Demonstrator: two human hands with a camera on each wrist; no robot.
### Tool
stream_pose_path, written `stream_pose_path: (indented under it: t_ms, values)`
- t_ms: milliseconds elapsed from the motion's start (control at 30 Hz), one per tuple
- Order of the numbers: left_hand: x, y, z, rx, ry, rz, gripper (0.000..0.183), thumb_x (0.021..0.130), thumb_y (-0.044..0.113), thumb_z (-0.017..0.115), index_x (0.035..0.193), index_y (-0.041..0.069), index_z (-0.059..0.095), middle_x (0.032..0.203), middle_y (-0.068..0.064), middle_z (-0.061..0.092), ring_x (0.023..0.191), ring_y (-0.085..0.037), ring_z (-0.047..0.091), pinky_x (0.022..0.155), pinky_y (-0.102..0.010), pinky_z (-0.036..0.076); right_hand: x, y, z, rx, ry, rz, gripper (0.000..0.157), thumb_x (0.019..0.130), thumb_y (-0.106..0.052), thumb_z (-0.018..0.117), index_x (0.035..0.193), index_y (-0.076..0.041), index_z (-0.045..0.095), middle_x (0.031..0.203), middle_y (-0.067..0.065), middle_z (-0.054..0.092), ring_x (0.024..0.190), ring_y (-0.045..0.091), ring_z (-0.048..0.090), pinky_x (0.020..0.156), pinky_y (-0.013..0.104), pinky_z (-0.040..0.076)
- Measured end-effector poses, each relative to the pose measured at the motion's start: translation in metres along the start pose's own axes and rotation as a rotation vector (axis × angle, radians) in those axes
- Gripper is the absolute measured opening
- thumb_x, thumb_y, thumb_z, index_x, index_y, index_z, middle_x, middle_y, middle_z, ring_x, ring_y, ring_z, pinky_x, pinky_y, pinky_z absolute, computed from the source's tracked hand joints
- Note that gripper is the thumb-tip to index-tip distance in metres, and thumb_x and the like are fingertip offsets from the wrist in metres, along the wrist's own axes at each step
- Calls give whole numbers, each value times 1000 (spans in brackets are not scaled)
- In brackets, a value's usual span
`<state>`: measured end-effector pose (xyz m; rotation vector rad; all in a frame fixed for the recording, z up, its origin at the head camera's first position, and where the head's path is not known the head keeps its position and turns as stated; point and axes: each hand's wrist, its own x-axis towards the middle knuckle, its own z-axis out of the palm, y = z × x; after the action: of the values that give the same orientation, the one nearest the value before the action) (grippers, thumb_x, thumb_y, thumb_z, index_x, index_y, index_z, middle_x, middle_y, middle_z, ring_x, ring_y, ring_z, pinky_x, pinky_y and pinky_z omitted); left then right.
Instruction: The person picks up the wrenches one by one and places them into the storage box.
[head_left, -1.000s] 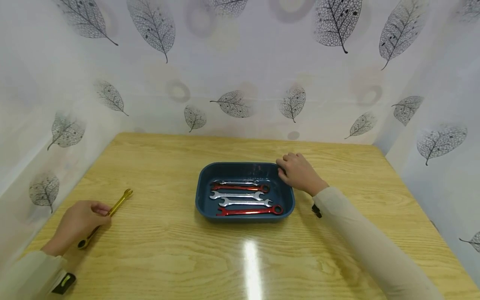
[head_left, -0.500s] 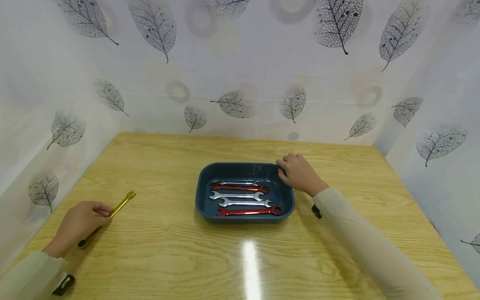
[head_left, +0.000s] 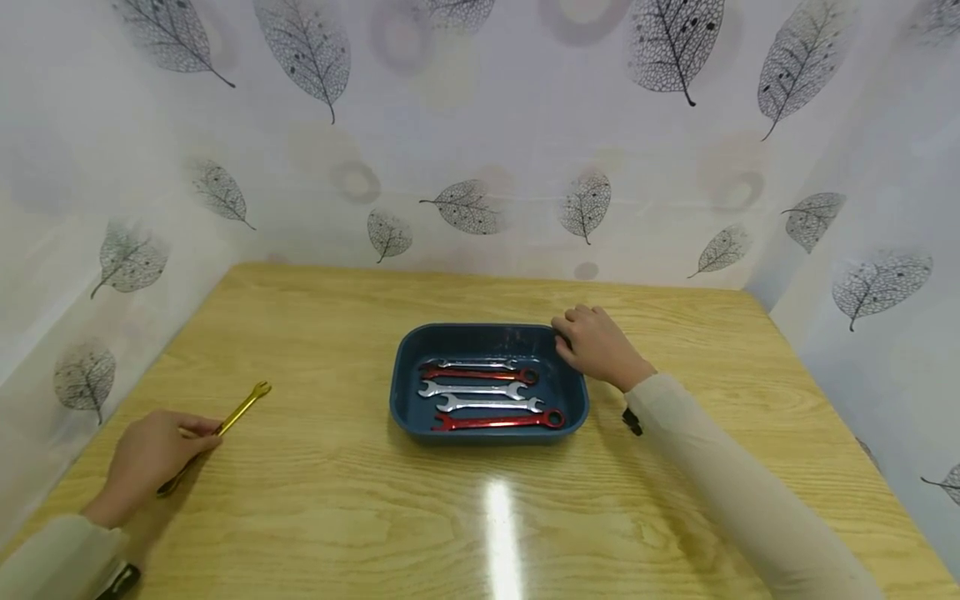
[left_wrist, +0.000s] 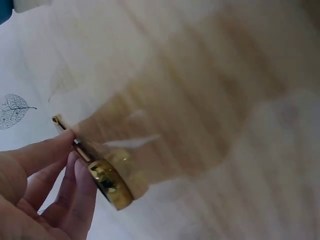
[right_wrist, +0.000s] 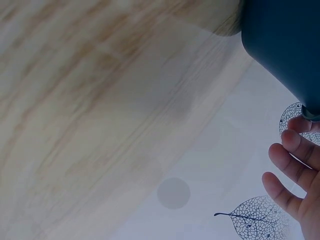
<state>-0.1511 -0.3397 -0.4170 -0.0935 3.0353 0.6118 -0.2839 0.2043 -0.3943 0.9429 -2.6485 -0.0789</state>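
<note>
On the left of the head view, my left hand (head_left: 153, 454) pinches a gold combination wrench (head_left: 245, 405) at mid-shaft. Its open end points away to the upper right; the ring end lies partly hidden beneath the hand. The left wrist view shows thumb and fingertips on the shaft and the ring end (left_wrist: 111, 185) close to the camera. My right hand (head_left: 600, 350) grips the far right corner of a dark blue rectangular box (head_left: 487, 438), thumb inside the rim. In the right wrist view a fingertip meets the rim of the box (right_wrist: 287, 50), other fingers spread below.
Inside the box lie several wrenches in a row: silver open-ended wrenches (head_left: 491, 405) and red combination wrenches (head_left: 495, 422). The wooden table (head_left: 337, 533) reaches back to a leaf-patterned curtain (head_left: 480, 125), which also encloses both sides.
The gold wrench's open end has swung slightly right, and my left hand has dipped a little, covering more of the ring end. The right hand and box have stayed put.
</note>
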Motion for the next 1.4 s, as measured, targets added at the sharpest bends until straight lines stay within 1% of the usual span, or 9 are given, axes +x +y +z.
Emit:
stream_pose_path:
  t_ms: [233,467,600,733,833,933,1133,1267,1400]
  values:
    - [1,-6,4,-28,22,59,27,78,22,73,96,1,74,83,-16,73,64,-18,66,51,-28,44,1,1,-1,10,3,4,8,87,-17,58,87,-9,60,72,6,55,67,22,48,62,36,37]
    - [-1,-11,4,-63,4,67,25,79,21,72,96,3,74,81,-11,73,56,2,58,50,-22,41,1,-1,0,11,1,-3,8,87,-17,59,86,-9,58,71,6,54,66,22,47,62,36,38]
    - [-1,-10,3,-79,-18,64,26,81,21,70,98,2,73,82,-12,73,58,4,57,49,-23,42,1,-1,0,13,2,0,8,87,-16,59,85,-9,58,71,6,54,66,22,47,63,36,38]
    - [1,-9,2,-91,-34,69,25,81,19,70,99,1,72,81,-12,73,59,2,59,49,-23,43,1,-1,0,16,-6,3,8,87,-17,59,86,-9,58,72,6,54,67,22,48,64,37,40]
    - [4,-8,2,-84,-48,81,24,80,17,71,97,1,72,80,-10,73,60,0,60,51,-24,46,1,-1,-1,17,-12,6,9,87,-17,59,87,-8,59,72,6,55,67,22,48,63,37,40]
    - [6,-7,2,-72,-43,102,22,78,15,72,95,0,72,78,-9,72,59,-2,61,52,-24,47,1,-1,-2,18,-11,8,9,87,-17,59,88,-8,60,72,6,55,67,22,48,63,37,39]
    - [5,-7,0,-64,-42,93,29,79,24,73,98,2,72,85,-13,73,64,-7,64,56,-28,49,0,-2,-2,25,-3,0,8,87,-17,59,87,-8,59,71,6,54,66,22,48,62,37,39]
    - [3,-8,0,-28,-28,94,33,78,28,74,100,4,73,91,-15,73,65,-8,64,59,-31,49,0,-2,-2,23,2,-9,8,87,-17,59,86,-9,58,71,6,53,66,22,49,63,38,40]
    - [5,-7,0,-7,-22,97,31,79,27,73,98,3,73,86,-14,73,65,-15,64,59,-35,49,0,-2,-3,21,6,-8,9,87,-16,59,87,-7,59,71,7,54,65,23,48,62,38,39]
